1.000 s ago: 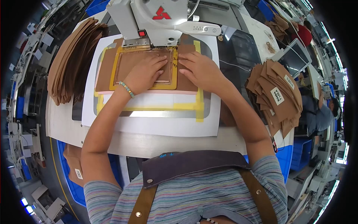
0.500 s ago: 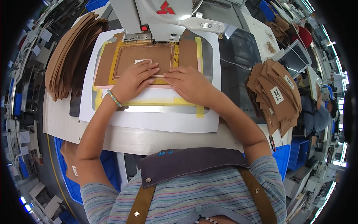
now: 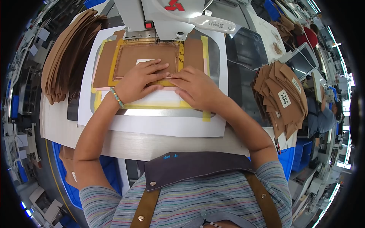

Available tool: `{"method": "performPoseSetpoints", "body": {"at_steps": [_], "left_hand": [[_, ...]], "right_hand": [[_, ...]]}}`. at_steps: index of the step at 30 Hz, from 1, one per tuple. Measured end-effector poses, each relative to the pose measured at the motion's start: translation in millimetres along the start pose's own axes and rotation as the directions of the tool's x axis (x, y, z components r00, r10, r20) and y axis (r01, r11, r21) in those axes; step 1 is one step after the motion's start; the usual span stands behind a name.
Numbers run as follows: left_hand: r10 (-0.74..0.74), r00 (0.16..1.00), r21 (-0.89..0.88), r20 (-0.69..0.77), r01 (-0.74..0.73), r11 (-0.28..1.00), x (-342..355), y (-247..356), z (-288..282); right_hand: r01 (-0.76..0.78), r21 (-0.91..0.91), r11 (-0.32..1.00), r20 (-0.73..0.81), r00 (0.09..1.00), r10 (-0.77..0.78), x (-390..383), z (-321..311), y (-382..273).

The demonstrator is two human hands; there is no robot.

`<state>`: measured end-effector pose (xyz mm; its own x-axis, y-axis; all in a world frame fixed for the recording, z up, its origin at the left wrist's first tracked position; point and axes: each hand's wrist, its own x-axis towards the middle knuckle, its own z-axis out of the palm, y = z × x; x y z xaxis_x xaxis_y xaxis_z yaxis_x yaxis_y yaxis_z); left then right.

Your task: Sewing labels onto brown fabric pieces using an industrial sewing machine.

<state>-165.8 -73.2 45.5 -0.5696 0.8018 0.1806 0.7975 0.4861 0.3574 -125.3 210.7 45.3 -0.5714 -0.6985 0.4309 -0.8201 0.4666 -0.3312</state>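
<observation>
Left hand [image 3: 143,80] and right hand [image 3: 199,87] have slid from higher up to the near edge of the yellow frame [image 3: 114,62], and a white label [image 3: 142,61] now shows. Biggest first: pale table [image 3: 152,146], then the white sewing machine [image 3: 133,19] over its far side. Large white sheet [image 3: 171,123] spread around the work. Tall stack of brown pieces [image 3: 64,57] on the left, looser brown pile [image 3: 266,87] on the right, both well apart from the hands. Brown panel [image 3: 148,53] lies flat mid-table, right by the machine, frame on top of it. Hands both palm down: left fingers long, close together, reaching over the frame's near bar; right fingers bunched at its near right corner, thumb apart. No pinch visible; can't tell pressure. To do this well, I'd say: light, even pressure both sides, panel smooth inside the frame, fingertips well back from the machine. Label, smallest, sits partly behind the left fingers; best kept flat and square.
</observation>
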Motion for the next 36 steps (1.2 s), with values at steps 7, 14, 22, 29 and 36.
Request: {"method": "performPoseSetpoints", "body": {"at_steps": [7, 14, 22, 29, 36], "left_hand": [[0.001, 1.000, 0.001, 0.008, -0.001, 1.000, 5, -8, -1], [-0.012, 1.000, -0.072, 0.003, 0.012, 0.997, 11, -17, -6], [-0.007, 1.000, -0.024, -0.020, 0.006, 1.000, 21, -24, -6], [0.010, 1.000, 0.000, -0.011, -0.010, 1.000, 39, -43, -7], [-0.062, 0.997, -0.008, 0.037, 0.062, 0.998, 55, -51, -16]], "right_hand": [[-0.003, -0.076, 0.997, -0.021, 1.000, 0.001, 2, 5, -2], [-0.011, -0.098, 0.995, 0.041, 0.999, 0.015, 10, 0, -3], [-0.037, -0.159, 0.987, 0.027, 0.999, 0.042, 17, 0, 5], [-0.115, -0.165, 0.980, 0.003, 0.993, 0.117, 17, 4, 19], [-0.177, -0.166, 0.970, -0.145, 0.978, 0.153, 2, -10, 37]]}}
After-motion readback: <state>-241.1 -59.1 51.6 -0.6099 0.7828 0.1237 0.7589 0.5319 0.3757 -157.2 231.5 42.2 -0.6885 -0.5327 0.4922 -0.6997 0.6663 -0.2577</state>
